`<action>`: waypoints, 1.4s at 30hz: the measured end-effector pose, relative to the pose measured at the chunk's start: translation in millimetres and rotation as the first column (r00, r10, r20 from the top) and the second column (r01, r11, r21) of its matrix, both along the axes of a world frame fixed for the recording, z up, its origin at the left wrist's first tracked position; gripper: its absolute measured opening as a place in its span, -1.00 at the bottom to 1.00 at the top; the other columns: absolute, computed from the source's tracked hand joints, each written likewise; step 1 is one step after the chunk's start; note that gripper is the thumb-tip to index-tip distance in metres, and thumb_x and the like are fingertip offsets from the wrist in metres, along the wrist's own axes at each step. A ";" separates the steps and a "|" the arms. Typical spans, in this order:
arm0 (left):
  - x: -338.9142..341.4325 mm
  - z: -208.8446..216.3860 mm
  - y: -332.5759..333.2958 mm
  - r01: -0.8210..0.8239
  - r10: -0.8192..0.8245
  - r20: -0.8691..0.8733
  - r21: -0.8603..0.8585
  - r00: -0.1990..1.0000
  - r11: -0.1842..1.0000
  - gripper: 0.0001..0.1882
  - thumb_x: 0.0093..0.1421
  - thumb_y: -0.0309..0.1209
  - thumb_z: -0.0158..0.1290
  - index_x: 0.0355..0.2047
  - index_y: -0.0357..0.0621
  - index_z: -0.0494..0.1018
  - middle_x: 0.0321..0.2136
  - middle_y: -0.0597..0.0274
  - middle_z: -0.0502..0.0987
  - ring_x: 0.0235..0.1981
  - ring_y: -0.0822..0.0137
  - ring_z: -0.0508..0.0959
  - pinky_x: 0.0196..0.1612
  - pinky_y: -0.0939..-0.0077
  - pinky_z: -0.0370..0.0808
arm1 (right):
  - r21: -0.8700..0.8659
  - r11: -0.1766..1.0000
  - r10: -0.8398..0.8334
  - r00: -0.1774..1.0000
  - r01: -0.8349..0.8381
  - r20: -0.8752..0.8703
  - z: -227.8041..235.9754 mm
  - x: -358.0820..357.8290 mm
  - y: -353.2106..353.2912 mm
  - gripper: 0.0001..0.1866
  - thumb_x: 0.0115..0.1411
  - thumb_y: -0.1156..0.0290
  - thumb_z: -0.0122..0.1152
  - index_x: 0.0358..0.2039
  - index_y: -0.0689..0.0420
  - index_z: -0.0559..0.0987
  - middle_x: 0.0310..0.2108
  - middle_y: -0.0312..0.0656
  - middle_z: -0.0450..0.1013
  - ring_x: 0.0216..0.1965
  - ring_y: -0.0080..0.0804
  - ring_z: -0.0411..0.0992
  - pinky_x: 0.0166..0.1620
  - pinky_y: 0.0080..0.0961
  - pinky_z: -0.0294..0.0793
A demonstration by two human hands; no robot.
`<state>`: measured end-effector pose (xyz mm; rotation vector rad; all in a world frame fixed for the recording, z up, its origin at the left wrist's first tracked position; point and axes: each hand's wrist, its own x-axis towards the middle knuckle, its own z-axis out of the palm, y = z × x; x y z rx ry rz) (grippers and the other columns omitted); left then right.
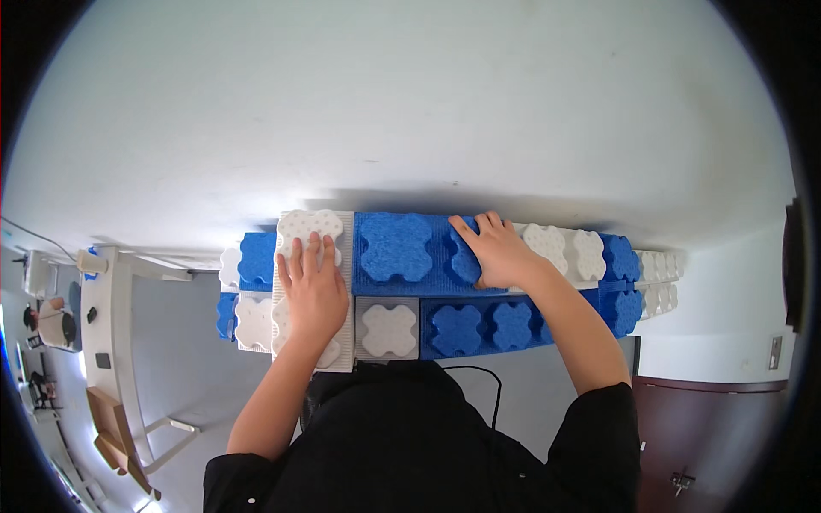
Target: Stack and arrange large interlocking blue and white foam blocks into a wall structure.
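Nearest the camera is the person's black-sleeved torso (410,445), with both bare forearms reaching up from it to a wall of large foam building blocks in blue and white with clover-shaped studs (389,329). The left hand (314,291) lies flat, fingers spread fairly wide and pointing up, palm pressed on a tall white foam block with rounded studs (310,227) that stands in the left part of the wall; it grips nothing. The right hand (496,252) also rests open, fingers together and angled to the upper left, on the right end of a wide blue foam block with a clover stud (395,248) in the top row. This blue block sits just beside the white one, touching it. Behind the wall rises a plain white wall surface (410,103). To the far left stands a white table frame (111,316), well apart from the blocks.
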<state>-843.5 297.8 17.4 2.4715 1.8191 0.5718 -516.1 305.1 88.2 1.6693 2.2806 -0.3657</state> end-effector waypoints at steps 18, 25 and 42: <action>-0.8 2.0 -0.5 0.017 -0.016 0.038 -0.005 0.999 1.000 -0.43 0.29 -0.42 0.01 0.33 -0.19 0.35 0.31 -0.04 0.35 0.42 -0.17 0.19 0.47 -0.25 -0.07 | 0.067 0.998 0.012 0.985 -0.001 -0.171 -22.0 -106.9 30.7 0.38 -0.23 0.14 0.63 0.51 0.22 -0.03 0.29 0.26 0.21 0.32 0.36 0.16 0.33 0.26 0.21; -1.4 -0.5 -0.9 0.007 -0.007 0.072 -0.005 0.997 1.000 -0.45 0.27 -0.40 0.02 0.28 -0.21 0.40 0.32 -0.02 0.34 0.41 -0.16 0.20 0.45 -0.29 -0.03 | -0.020 1.000 -0.007 0.994 0.005 -0.105 -5.6 -117.3 34.3 0.36 -0.23 0.25 0.62 0.51 0.24 -0.02 0.20 0.23 0.30 0.22 0.32 0.27 0.19 0.17 0.39; 0.7 0.7 -0.3 0.019 -0.018 0.074 -0.006 0.997 1.000 -0.42 0.25 -0.43 0.05 0.30 -0.21 0.38 0.29 -0.02 0.34 0.40 -0.16 0.20 0.46 -0.28 -0.09 | -0.041 0.999 -0.020 0.997 0.023 0.074 11.6 -133.5 39.9 0.31 -0.26 0.29 0.66 0.45 0.34 0.08 0.14 0.16 0.37 0.15 0.22 0.37 0.11 0.08 0.53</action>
